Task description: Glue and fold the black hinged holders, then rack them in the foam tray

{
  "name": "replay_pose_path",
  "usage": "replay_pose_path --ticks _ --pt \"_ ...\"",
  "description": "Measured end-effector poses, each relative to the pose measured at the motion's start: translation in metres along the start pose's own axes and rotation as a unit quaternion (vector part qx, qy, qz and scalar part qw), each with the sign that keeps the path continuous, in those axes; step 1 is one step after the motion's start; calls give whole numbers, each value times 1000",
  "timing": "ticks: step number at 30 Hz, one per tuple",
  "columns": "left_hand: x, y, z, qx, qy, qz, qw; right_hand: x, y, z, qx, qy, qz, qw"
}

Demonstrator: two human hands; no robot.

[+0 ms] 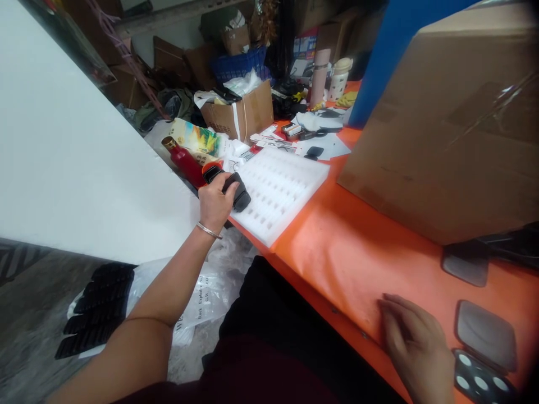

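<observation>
My left hand point(215, 203) reaches out to the left end of the orange table point(357, 247) and is closed round a black handheld device point(236, 189) with an orange-red part. The device lies at the near corner of a white foam tray point(282, 191) with rows of small pockets. My right hand point(415, 342) rests flat on the orange tabletop near the front edge, fingers stretched out and holding nothing. Just right of it lie dark grey rounded plastic covers point(486, 334), and a black part with white dots point(480, 384).
A large cardboard box point(455, 123) fills the right side of the table. A red bottle point(185, 163), a smaller open cardboard box point(240, 115), papers, cups and clutter lie at the far end. Black trays point(99, 308) and plastic bags lie on the floor beside a white panel point(71, 157).
</observation>
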State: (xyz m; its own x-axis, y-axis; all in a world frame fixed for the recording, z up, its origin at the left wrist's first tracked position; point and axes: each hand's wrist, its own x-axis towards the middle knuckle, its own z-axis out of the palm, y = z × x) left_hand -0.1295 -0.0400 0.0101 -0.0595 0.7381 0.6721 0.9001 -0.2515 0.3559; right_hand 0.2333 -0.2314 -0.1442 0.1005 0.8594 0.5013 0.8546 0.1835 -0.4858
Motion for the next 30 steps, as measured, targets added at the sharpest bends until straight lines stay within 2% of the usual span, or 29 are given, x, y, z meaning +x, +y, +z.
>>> replay_pose_path --ticks 3,6,11,15,20,22,25,28,30 --pt "2 -2 0 -13 -13 -17 1000 -1 2 2 -1 1 1 1000" --pt "3 -2 6 -9 -50 -18 999 -1 3 3 -3 3 1 1000" --pt "-5 3 19 43 -97 7 994 1 0 1 -7 4 -3 1000" --pt "-5 8 16 82 -99 46 991 1 -3 2 -6 7 6 1000" --pt "23 4 8 102 -67 91 988 -1 -4 2 -9 14 17 1000" --pt "38 1 9 95 -103 84 987 -1 -5 2 -8 14 21 1000" --pt "55 0 17 99 -201 70 972 0 -6 1 -11 11 23 1000" --pt "61 4 29 114 -284 55 950 0 -7 0 -14 11 29 999" --pt "60 6 35 124 -314 46 940 0 -7 1 -15 12 34 999"
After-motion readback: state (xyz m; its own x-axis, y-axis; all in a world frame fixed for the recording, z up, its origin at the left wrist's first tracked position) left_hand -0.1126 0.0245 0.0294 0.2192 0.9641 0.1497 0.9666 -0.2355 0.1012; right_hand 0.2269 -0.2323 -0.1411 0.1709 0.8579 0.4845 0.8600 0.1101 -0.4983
